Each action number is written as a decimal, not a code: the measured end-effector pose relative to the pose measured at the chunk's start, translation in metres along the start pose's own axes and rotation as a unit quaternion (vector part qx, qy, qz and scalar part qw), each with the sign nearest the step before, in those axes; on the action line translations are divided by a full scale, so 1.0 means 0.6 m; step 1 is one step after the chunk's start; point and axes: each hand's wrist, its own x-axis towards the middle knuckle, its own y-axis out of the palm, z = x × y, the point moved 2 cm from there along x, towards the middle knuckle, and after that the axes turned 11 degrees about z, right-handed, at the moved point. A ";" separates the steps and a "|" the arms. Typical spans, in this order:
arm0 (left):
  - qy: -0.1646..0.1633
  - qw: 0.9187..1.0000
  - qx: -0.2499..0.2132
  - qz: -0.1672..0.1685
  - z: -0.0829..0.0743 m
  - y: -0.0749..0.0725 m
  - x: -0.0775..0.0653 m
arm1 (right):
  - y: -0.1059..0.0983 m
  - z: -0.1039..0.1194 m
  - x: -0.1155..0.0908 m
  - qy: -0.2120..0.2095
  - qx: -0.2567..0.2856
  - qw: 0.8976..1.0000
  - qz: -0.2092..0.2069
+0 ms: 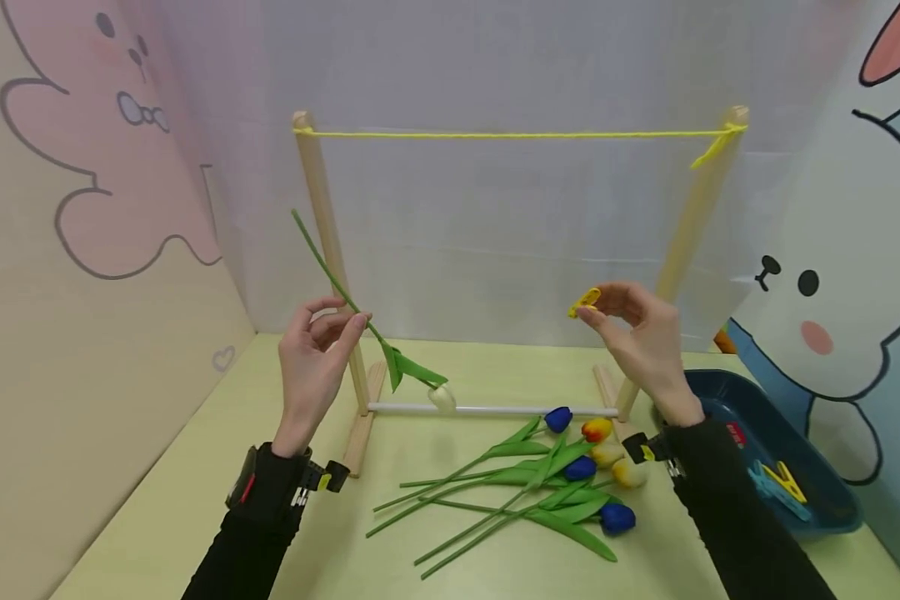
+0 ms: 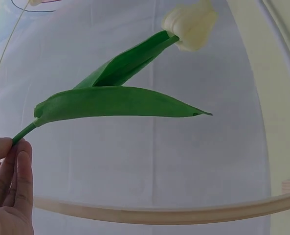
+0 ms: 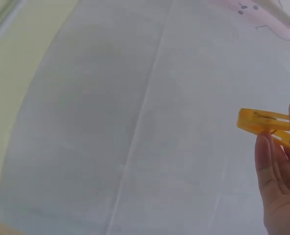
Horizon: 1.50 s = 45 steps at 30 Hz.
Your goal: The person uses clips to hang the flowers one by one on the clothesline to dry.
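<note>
My left hand pinches the green stem of a white artificial tulip, which slants with its bloom down to the right. In the left wrist view, thumb and fingers grip the tulip's stem just below its two leaves. On the right, my right hand holds a yellow clothespin between thumb and fingertips; the clothespin shows larger in the right wrist view. Both hands are raised below a yellow string tied between two wooden posts.
Several blue, yellow and white tulips lie on the table below the hands. A dark blue basin at the right holds blue and yellow clothespins. The frame's left post, right post and white lower bar stand behind.
</note>
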 end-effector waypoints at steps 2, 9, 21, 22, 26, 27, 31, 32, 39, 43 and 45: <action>-0.029 0.999 0.024 -0.012 -0.054 0.015 0.021 | -0.005 0.009 0.033 -0.027 0.041 0.999 0.002; -0.024 0.998 0.063 0.001 -0.112 0.031 0.071 | -0.018 0.401 0.152 -0.017 0.111 0.993 0.020; -0.033 0.997 0.066 0.000 -0.114 0.024 0.121 | 0.013 0.563 0.281 -0.019 0.098 0.995 0.011; -0.033 0.997 0.065 -0.001 -0.113 0.024 0.124 | 0.016 0.568 0.291 -0.024 0.099 0.995 0.015; -0.034 0.998 0.055 -0.010 -0.110 0.023 0.131 | 0.029 0.591 0.332 -0.019 0.125 0.991 0.032; -0.034 0.998 0.054 -0.012 -0.109 0.023 0.132 | 0.033 0.596 0.340 -0.011 0.137 0.990 0.036; -0.038 0.997 0.062 -0.015 -0.107 0.025 0.135 | 0.045 0.612 0.367 0.003 0.174 0.983 0.051; -0.040 0.997 0.065 -0.015 -0.107 0.026 0.136 | 0.049 0.615 0.373 0.001 0.177 0.983 0.052; -0.043 0.997 0.070 -0.015 -0.108 0.031 0.143 | 0.068 0.626 0.406 -0.031 0.142 0.989 0.036; -0.041 0.997 0.062 -0.017 -0.108 0.033 0.148 | 0.076 0.633 0.423 -0.023 0.119 0.993 0.015; -0.038 0.997 0.059 -0.017 -0.108 0.034 0.149 | 0.081 0.636 0.430 -0.011 0.116 0.993 0.010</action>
